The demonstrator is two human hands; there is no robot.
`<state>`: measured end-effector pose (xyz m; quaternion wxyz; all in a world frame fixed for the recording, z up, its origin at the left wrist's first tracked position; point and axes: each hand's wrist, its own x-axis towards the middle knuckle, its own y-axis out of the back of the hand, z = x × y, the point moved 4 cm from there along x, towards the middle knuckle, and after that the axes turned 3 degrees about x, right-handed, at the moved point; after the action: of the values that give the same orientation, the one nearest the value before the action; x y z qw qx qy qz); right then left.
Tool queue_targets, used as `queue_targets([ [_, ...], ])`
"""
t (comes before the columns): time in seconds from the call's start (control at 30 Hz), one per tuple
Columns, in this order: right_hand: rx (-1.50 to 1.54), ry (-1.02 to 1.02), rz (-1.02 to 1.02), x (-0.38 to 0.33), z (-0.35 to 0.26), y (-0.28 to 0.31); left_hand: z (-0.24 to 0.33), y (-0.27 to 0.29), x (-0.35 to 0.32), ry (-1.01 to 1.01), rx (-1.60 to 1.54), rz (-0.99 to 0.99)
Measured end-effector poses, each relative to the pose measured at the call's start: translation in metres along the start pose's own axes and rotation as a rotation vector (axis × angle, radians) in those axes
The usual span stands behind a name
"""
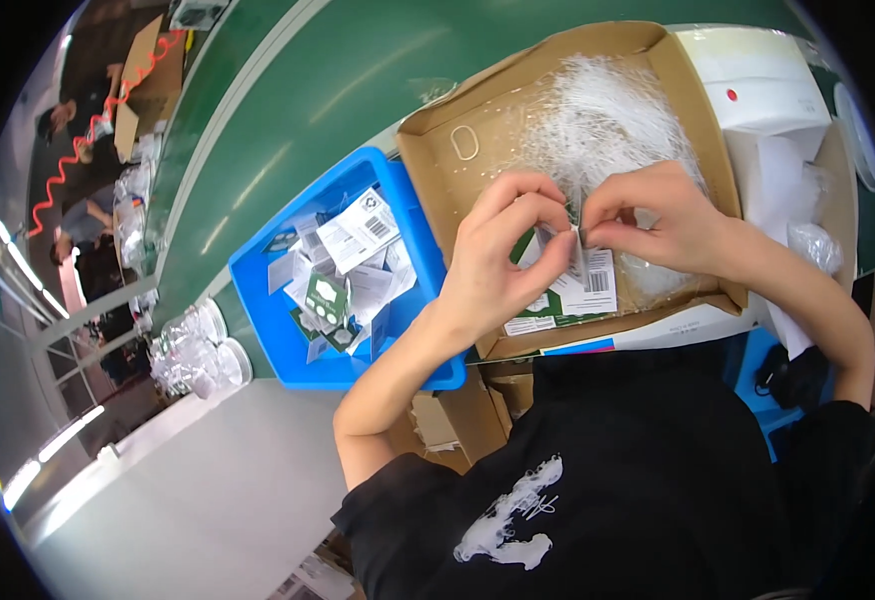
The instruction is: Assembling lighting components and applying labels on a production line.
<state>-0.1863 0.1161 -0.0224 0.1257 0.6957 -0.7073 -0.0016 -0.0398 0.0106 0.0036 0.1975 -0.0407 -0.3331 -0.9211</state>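
Observation:
Over an open cardboard box (428, 150), my two hands meet fingertip to fingertip. My left hand (513, 245) pinches a small printed card (579, 255), seen nearly edge-on, between thumb and fingers. Against the card's other side, my right hand (658, 220) is closed in a pinch; whatever thin thing it grips is too small to make out. Beneath the hands lie green and white cards (590, 290) with barcodes. A heap of thin, clear-white plastic strands (603, 110) fills the far part of the box. One pale loop (466, 142) lies apart on the box's bottom.
Left of the box stands a blue bin (258, 300) of loose cards and folded leaflets. A white box (758, 85) and clear plastic wrapping (813, 245) are at the right. The green tabletop (348, 80) runs behind. Clear plastic containers (203, 350) and other people are farther left.

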Motion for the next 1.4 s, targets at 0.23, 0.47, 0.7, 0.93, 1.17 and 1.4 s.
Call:
queue_targets([
  [0.23, 0.481, -0.235, 0.121, 0.004, 0.008, 0.015, -0.012, 0.006, -0.005, 0.179, -0.216, 0.044],
  [0.47, 0.262, -0.038, -0.008, 0.008, -0.003, 0.007, -0.016, -0.004, -0.008, 0.211, -0.171, -0.118],
  [0.7, 0.099, 0.055, -0.191, 0.006, -0.008, -0.009, -0.012, 0.003, -0.006, 0.179, -0.310, 0.106],
  [0.93, 0.328, -0.179, -0.170, 0.002, 0.006, -0.015, -0.008, 0.005, -0.010, 0.212, -0.447, 0.088],
  [1.17, 0.620, -0.362, 0.027, 0.004, 0.009, -0.004, -0.008, 0.005, -0.010, 0.328, -0.447, 0.058],
  [1.4, 0.593, -0.348, 0.047, 0.003, 0.011, -0.004, -0.010, -0.001, -0.011, 0.437, -0.494, -0.057],
])
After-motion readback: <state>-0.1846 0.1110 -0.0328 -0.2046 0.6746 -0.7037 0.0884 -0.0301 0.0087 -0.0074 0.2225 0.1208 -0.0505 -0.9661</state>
